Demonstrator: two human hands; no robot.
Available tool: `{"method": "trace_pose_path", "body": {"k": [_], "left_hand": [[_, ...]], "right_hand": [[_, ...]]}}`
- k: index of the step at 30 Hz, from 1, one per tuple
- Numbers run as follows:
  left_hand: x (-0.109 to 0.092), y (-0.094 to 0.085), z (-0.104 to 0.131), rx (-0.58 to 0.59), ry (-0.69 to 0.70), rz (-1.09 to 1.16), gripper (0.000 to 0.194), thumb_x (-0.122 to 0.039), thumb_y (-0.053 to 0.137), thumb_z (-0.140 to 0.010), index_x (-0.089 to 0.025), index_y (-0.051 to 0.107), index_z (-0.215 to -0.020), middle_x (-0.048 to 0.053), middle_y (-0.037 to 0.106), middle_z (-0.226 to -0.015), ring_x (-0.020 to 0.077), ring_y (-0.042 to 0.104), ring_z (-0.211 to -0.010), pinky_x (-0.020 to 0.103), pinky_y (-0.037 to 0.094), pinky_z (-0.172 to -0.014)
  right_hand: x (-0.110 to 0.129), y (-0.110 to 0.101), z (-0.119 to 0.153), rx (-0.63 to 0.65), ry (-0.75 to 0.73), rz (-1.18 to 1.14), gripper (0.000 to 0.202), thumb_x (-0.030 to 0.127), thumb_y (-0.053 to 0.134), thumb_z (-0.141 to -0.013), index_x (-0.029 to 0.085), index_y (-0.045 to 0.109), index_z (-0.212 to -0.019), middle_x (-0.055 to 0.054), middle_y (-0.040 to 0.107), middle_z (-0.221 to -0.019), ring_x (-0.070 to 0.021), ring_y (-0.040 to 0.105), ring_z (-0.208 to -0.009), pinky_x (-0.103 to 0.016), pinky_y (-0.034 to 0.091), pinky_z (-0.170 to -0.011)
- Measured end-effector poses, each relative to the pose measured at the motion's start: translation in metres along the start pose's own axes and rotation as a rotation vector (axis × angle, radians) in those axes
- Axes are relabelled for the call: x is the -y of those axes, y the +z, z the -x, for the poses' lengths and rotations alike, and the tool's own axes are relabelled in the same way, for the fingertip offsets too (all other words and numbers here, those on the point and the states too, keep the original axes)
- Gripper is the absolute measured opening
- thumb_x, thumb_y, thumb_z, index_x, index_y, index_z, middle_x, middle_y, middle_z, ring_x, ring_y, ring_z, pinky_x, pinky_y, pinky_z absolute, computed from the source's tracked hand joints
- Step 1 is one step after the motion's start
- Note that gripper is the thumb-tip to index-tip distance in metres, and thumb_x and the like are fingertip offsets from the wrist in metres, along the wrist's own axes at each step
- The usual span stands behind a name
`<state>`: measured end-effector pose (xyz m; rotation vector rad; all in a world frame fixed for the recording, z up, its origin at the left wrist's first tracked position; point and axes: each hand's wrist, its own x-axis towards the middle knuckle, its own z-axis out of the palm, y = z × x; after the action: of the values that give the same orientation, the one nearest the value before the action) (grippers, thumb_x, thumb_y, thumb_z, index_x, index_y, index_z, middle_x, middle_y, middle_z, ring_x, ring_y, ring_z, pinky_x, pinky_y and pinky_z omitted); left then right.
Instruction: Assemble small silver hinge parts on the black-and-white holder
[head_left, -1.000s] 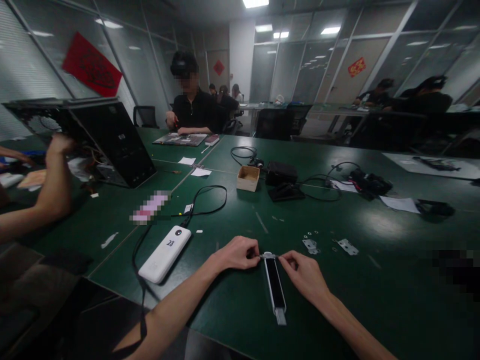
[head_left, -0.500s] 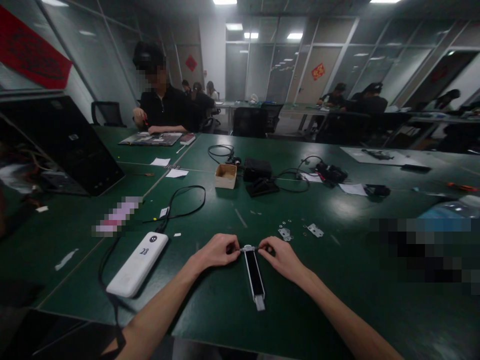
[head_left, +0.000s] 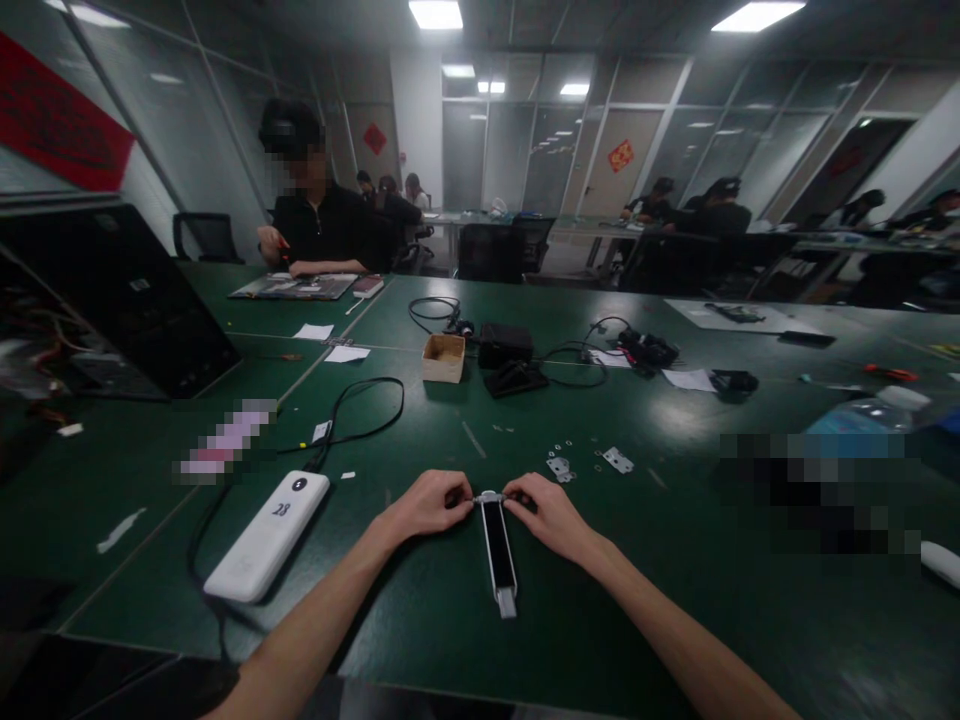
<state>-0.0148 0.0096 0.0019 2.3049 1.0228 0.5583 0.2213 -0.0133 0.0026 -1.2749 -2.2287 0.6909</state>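
Note:
In the head view a narrow black device with a pale silver frame lies lengthwise on the green table. A short metal crosspiece spans its far end, and a pale tab sticks out at the near end. My left hand is closed in a pinch at the left end of the crosspiece. At the right end my right hand pinches in the same way. The exact grip of the fingertips is too small to make out. Small metal plates and several tiny rings lie beyond my right hand.
A white power bank marked 28, with a black cable, lies to the left. Farther back are a small cardboard box, black adapters and a computer case. A co-worker sits across the table.
The view has shifted slightly, so the scene sits a little farther left. Both hands stay at the device's far end, and their pinch looks the same.

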Motion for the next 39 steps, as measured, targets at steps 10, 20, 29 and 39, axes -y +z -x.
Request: {"method": "trace_pose_path", "body": {"k": [10, 20, 29, 39], "left_hand": [[-0.0013, -0.0009, -0.001, -0.007, -0.003, -0.02, 0.006, -0.019, 0.057, -0.08, -0.016, 0.062, -0.081, -0.002, 0.059, -0.067, 0.0099, 0.051, -0.058, 0.018, 0.038, -0.054], [-0.0008, -0.0003, -0.0009, -0.002, -0.009, -0.027, 0.008, -0.022, 0.056, -0.08, -0.016, 0.061, -0.08, -0.002, 0.058, -0.068, 0.0102, 0.051, -0.059, 0.019, 0.038, -0.055], [-0.0015, -0.0003, -0.0013, -0.008, -0.003, -0.021, 0.007, -0.02, 0.056, -0.08, -0.016, 0.061, -0.08, -0.002, 0.058, -0.067, 0.0098, 0.05, -0.058, 0.018, 0.038, -0.055], [-0.0007, 0.0, -0.0007, -0.015, 0.016, -0.015, 0.007, -0.02, 0.056, -0.081, -0.015, 0.061, -0.081, -0.001, 0.059, -0.068, 0.01, 0.051, -0.058, 0.019, 0.038, -0.055]], "right_hand": [[-0.0021, -0.0032, 0.0006, 0.016, -0.029, 0.022, 0.015, 0.026, 0.055, -0.087, 0.019, 0.063, -0.098, -0.004, 0.063, -0.094, -0.0162, 0.058, -0.083, -0.029, 0.049, -0.072], [-0.0047, -0.0036, -0.0005, 0.007, -0.06, 0.037, 0.013, 0.026, 0.055, -0.087, 0.019, 0.063, -0.096, -0.004, 0.063, -0.092, -0.0159, 0.058, -0.085, -0.03, 0.048, -0.075], [0.0005, -0.0031, -0.0012, 0.001, -0.038, 0.03, 0.017, 0.024, 0.057, -0.085, 0.018, 0.063, -0.1, -0.005, 0.064, -0.094, -0.0174, 0.058, -0.086, -0.031, 0.049, -0.075], [-0.0024, -0.0039, 0.0004, 0.023, -0.05, 0.021, 0.016, 0.025, 0.055, -0.088, 0.02, 0.064, -0.1, -0.004, 0.064, -0.097, -0.0164, 0.058, -0.089, -0.031, 0.049, -0.078]]}}
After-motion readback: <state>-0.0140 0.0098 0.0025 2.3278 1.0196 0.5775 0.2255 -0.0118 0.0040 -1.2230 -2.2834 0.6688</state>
